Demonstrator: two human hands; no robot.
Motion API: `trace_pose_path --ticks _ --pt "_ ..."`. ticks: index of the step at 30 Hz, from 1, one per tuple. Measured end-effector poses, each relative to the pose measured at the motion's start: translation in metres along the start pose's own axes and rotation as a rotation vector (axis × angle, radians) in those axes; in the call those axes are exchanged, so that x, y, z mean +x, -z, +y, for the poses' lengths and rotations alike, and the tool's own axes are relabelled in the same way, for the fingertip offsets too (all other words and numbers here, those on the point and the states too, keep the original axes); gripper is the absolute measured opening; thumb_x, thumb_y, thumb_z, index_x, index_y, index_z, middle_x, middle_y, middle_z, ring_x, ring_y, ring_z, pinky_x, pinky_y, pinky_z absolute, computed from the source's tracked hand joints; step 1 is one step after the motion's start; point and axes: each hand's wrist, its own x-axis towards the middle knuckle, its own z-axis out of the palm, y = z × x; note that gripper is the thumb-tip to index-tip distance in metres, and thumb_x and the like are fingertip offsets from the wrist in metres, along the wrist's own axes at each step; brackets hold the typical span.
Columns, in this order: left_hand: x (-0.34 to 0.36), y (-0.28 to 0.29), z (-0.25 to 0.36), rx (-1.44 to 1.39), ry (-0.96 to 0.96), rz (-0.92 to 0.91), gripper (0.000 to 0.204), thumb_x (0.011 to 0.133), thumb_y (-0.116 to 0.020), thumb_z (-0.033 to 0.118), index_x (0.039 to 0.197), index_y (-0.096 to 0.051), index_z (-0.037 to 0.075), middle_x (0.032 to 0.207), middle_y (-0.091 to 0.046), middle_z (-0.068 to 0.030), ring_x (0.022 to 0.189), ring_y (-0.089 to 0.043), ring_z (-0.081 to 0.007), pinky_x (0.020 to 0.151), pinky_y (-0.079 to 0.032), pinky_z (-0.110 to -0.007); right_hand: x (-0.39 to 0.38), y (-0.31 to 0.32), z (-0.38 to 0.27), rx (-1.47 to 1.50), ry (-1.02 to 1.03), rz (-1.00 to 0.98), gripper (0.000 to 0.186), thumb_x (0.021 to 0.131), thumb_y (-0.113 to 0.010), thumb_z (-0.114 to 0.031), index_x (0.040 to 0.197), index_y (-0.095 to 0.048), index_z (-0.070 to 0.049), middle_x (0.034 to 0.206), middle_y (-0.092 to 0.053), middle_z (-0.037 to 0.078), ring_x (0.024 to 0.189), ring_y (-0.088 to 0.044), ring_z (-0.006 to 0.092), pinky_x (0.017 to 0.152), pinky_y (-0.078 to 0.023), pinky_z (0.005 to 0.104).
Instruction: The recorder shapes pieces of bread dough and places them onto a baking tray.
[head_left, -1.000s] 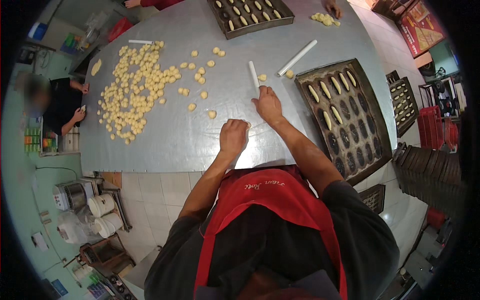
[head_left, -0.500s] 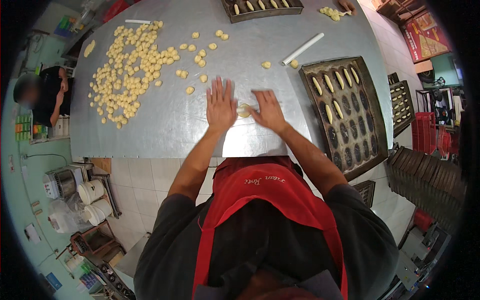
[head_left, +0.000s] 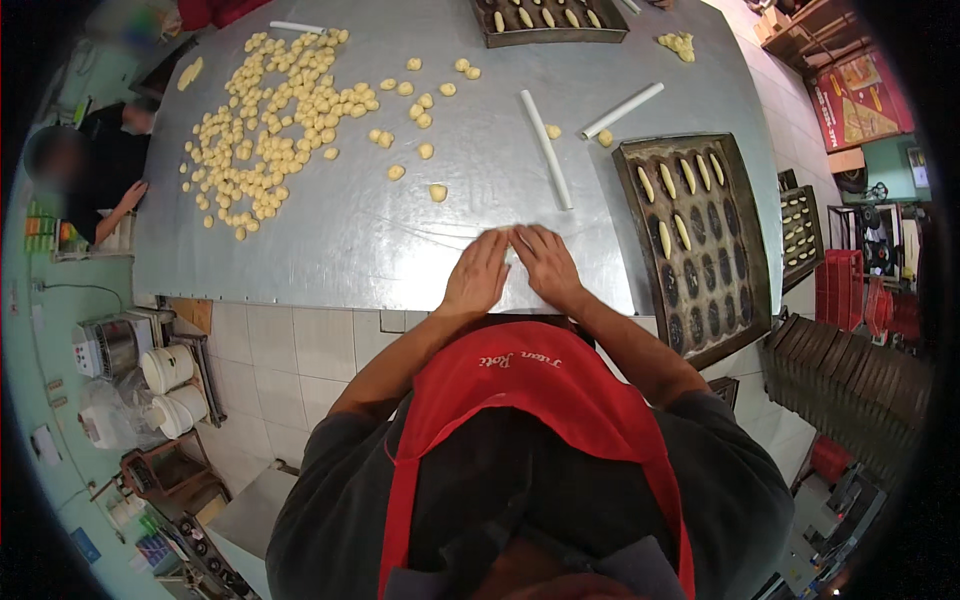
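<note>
My left hand [head_left: 479,270] and my right hand [head_left: 549,267] are close together near the table's front edge. Their fingertips meet and press down, curled over a small piece of pale dough that is mostly hidden beneath them. Just ahead of the left hand lies a single dough ball [head_left: 438,193]. A white rolling pin [head_left: 546,150] rests beyond my right hand, pointing away from me. Another white rolling pin [head_left: 622,110] lies slanted farther right, with small dough balls [head_left: 605,138] beside it.
Many dough balls [head_left: 262,150] cover the left of the metal table [head_left: 330,250]. At right, a dark moulded baking tray [head_left: 690,355] holds several dough sticks; a similar tray [head_left: 560,37] is at the far edge. A person [head_left: 100,175] stands by the left edge.
My hands have drawn closer together and toward me, covering the flat dough disc. A white rolling pin now lies ahead of them, and a dough ball shows where my left hand was.
</note>
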Motion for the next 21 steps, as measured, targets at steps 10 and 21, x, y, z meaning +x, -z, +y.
trace_pose_path --ticks 10,21 --pt "-0.013 0.066 -0.041 -0.077 0.123 0.208 0.029 0.096 -0.07 0.013 0.121 -0.067 -0.002 0.121 -0.068 -0.0231 0.115 -0.064 -0.0438 0.101 -0.052 -0.051 0.096 -0.048 -0.02 0.104 -0.211 -0.069 0.063 0.097 -0.067 -0.026 0.15 -0.055 0.005 0.147 -0.056 0.026 0.14 -0.051 0.0444 0.118 -0.038 0.0621" --pt "-0.155 0.261 -0.417 0.553 1.1 0.761 0.051 0.094 -0.077 0.037 0.119 -0.07 -0.006 0.109 -0.072 -0.0267 0.11 -0.063 -0.0462 0.102 -0.049 -0.057 0.129 -0.037 -0.013 -0.027 -0.248 -0.06 0.066 0.098 -0.072 -0.038 0.15 -0.054 -0.001 0.15 -0.053 0.027 0.142 -0.046 0.0479 0.12 -0.032 0.0631"
